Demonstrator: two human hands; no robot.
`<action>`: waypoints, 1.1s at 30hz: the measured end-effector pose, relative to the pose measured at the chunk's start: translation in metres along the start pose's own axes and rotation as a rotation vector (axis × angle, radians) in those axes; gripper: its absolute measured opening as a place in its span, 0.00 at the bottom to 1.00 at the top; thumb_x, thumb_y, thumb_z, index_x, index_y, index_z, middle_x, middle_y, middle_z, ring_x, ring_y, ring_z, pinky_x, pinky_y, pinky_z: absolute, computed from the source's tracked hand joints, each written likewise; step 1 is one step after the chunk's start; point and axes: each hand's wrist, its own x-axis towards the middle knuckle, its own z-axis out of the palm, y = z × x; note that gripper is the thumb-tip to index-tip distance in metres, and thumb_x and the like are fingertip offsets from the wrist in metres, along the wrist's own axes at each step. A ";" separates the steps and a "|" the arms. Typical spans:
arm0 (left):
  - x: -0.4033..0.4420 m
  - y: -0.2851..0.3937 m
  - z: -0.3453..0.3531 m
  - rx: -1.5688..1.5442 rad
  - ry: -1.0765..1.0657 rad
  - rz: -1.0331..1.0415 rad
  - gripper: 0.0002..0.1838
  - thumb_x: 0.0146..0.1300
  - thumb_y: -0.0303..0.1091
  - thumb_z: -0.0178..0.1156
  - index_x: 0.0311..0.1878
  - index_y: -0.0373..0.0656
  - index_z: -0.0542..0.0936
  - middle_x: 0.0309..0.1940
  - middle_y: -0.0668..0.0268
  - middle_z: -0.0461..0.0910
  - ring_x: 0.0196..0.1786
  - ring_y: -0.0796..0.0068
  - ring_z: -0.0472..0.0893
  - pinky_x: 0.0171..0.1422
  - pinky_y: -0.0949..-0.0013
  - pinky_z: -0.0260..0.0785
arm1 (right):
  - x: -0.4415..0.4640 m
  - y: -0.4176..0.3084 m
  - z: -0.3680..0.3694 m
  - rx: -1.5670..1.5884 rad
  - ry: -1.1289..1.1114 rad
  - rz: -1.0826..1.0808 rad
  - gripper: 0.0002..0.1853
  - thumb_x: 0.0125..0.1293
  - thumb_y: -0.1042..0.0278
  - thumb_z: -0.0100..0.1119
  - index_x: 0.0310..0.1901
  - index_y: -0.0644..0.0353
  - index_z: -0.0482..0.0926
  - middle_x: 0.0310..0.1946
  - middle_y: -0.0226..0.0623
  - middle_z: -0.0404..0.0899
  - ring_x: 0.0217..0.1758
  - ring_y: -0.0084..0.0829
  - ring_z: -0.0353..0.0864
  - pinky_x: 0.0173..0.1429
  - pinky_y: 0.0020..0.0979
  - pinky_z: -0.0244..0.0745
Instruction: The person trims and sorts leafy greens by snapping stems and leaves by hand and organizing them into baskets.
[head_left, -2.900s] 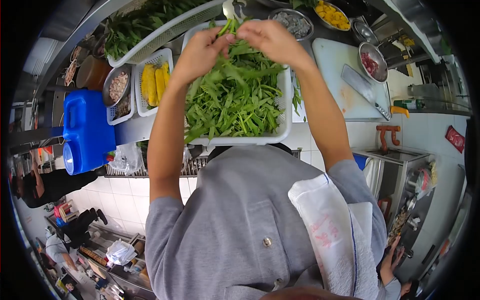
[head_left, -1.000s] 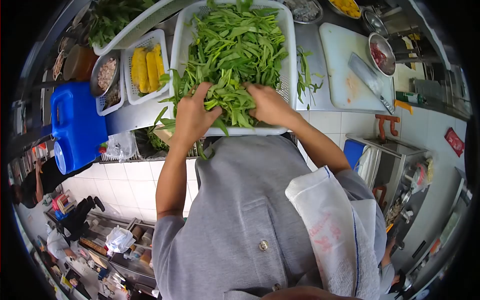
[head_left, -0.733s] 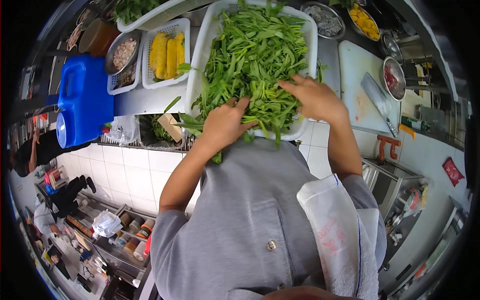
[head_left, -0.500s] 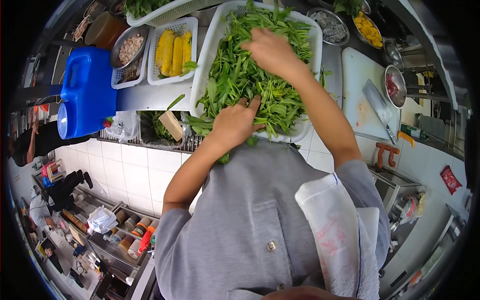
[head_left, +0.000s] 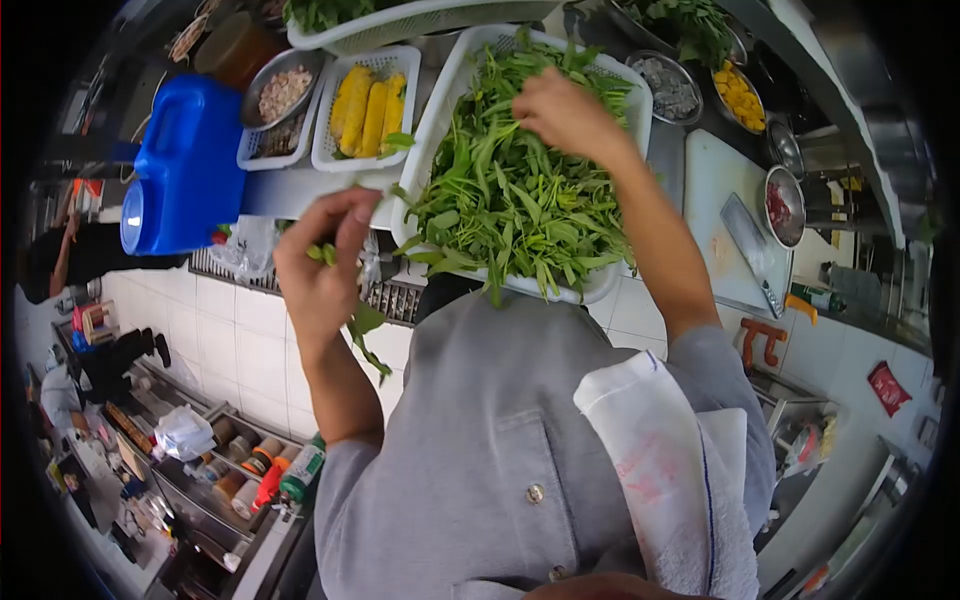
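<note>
A white perforated plastic basket (head_left: 409, 212) holds a heap of long-leaved leafy greens (head_left: 520, 205), some hanging over its near rim. My left hand (head_left: 325, 255) is raised to the left of the basket, apart from it. Its fingers are curled round a small sprig of greens (head_left: 367, 325), with leaves dangling below the palm. Over the far part of the heap, my right hand (head_left: 568, 115) has its fingers bent and closed on some greens. Its fingertips are partly hidden among the leaves.
Left of the basket are a smaller basket of yellow corn cobs (head_left: 373, 112), a bowl of chopped pieces (head_left: 285, 93) and a blue jug (head_left: 188, 165). On the right, a cleaver (head_left: 745, 237) lies on a white cutting board (head_left: 708, 180). A person in dark clothes (head_left: 95, 250) stands far left.
My left hand has left the heap, moving up and left with a sprig of greens. My right hand has shifted slightly right and down, and its fingers have closed on the leaves.
</note>
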 end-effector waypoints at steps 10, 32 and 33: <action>0.066 0.016 0.044 0.000 -0.005 0.443 0.09 0.67 0.27 0.59 0.49 0.37 0.82 0.27 0.67 0.79 0.28 0.82 0.72 0.36 0.77 0.65 | -0.013 -0.024 -0.094 0.512 0.236 0.062 0.12 0.64 0.61 0.66 0.32 0.61 0.79 0.20 0.29 0.75 0.23 0.16 0.68 0.30 0.24 0.64; 0.097 -0.004 0.060 -0.112 -0.335 0.152 0.10 0.63 0.27 0.61 0.46 0.36 0.83 0.24 0.70 0.73 0.32 0.76 0.75 0.39 0.72 0.66 | -0.046 -0.004 -0.052 0.096 0.375 0.073 0.08 0.60 0.67 0.65 0.39 0.60 0.82 0.37 0.41 0.76 0.45 0.47 0.73 0.54 0.43 0.70; 0.097 0.002 0.073 0.060 -0.367 0.403 0.10 0.62 0.27 0.63 0.46 0.38 0.84 0.26 0.67 0.76 0.32 0.71 0.78 0.40 0.69 0.69 | -0.045 -0.009 -0.059 0.200 0.353 0.045 0.09 0.59 0.67 0.65 0.38 0.60 0.81 0.36 0.41 0.76 0.43 0.46 0.72 0.52 0.42 0.69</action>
